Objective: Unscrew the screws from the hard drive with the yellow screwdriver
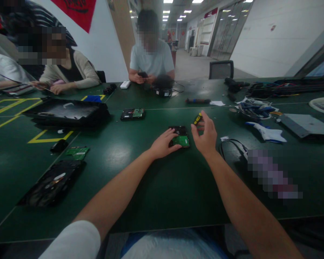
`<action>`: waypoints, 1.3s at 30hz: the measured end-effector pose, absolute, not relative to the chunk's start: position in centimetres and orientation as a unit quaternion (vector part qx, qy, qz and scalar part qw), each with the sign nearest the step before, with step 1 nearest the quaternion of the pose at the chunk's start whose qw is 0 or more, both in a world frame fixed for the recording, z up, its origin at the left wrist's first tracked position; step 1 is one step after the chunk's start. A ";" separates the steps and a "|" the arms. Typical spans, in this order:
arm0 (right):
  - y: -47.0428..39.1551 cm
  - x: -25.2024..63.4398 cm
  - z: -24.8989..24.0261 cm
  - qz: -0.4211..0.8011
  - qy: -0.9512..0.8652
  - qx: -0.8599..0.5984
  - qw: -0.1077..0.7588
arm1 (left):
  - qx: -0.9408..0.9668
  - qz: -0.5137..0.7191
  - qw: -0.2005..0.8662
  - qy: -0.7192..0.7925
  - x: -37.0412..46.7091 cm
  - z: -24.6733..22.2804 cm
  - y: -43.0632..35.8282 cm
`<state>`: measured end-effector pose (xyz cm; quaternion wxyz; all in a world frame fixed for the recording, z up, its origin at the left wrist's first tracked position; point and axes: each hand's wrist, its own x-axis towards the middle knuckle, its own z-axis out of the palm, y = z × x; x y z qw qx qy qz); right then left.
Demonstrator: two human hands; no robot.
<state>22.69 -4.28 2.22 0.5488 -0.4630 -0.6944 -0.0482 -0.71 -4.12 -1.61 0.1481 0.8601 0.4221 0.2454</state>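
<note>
Left hand [164,144] rests flat on hard drive [179,136]; right hand [206,135], grip pinching screwdriver [197,119], sits at drive's 3 o'clock, nearer.

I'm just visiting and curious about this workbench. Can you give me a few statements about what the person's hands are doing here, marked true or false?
1. The left hand rests on a hard drive with a green circuit board. True.
2. The right hand holds a red hammer. False: its fingers hold a small yellow-and-black tool.
3. The table is white. False: it is dark green.
4. A second hard drive lies farther away. True.
</note>
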 end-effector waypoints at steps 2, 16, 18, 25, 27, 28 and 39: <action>-4.3 22.7 2.2 -0.050 -0.695 -0.463 0.547 | 0.861 0.244 0.149 0.422 -0.7 -1.5 -4.2; -4.2 22.8 2.1 -0.056 -0.692 -0.468 0.546 | 0.859 0.247 0.155 0.421 -0.7 -1.3 -4.3; -4.2 22.8 2.1 -0.059 -0.691 -0.467 0.549 | 0.859 0.247 0.155 0.421 -0.7 -1.3 -4.3; -4.2 22.8 2.1 -0.056 -0.696 -0.467 0.542 | 0.861 0.249 0.151 0.418 -0.7 -1.4 -4.2; -4.2 22.8 2.1 -0.051 -0.693 -0.470 0.545 | 0.861 0.249 0.150 0.417 -0.7 -1.5 -4.2; -4.2 22.8 2.1 -0.050 -0.692 -0.471 0.545 | 0.861 0.248 0.149 0.417 -0.7 -1.5 -4.2; -4.3 22.7 2.1 -0.048 -0.690 -0.473 0.546 | 0.861 0.250 0.148 0.417 -0.7 -1.4 -4.2</action>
